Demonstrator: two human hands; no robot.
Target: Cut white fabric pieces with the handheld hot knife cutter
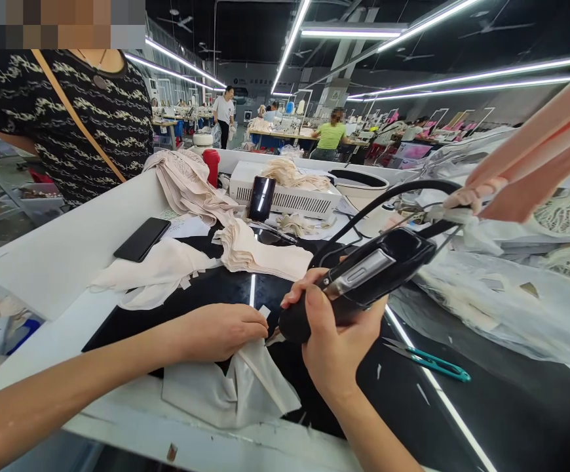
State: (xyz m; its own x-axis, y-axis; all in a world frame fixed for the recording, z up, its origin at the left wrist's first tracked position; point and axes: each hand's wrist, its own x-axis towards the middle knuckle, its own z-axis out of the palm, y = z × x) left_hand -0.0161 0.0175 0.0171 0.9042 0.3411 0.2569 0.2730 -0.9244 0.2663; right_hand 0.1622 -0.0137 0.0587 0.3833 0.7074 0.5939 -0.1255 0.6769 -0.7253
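Note:
My left hand [221, 331] pinches the edge of a pale satin fabric piece [230, 393] that hangs at the table's near side. A small white tab [265, 311] shows by its fingertips. My right hand [337, 351] is wrapped round a black hand-held corded tool [358, 278] with a silver lever on top. The tool's rounded near end is close to my left fingertips and the fabric; whether it touches the fabric is hidden. A thick black cable [388, 190] loops from its far end.
Teal-handled thread snips [442, 365] lie on the black mat [491, 393] at right. Beyond are stacked cream fabric pieces [260, 252], a dark phone [142, 239] and a white vented box [285, 196]. Pink cloth [535, 151] hangs at right above plastic bags [491, 314]. A person [83, 124] stands at left.

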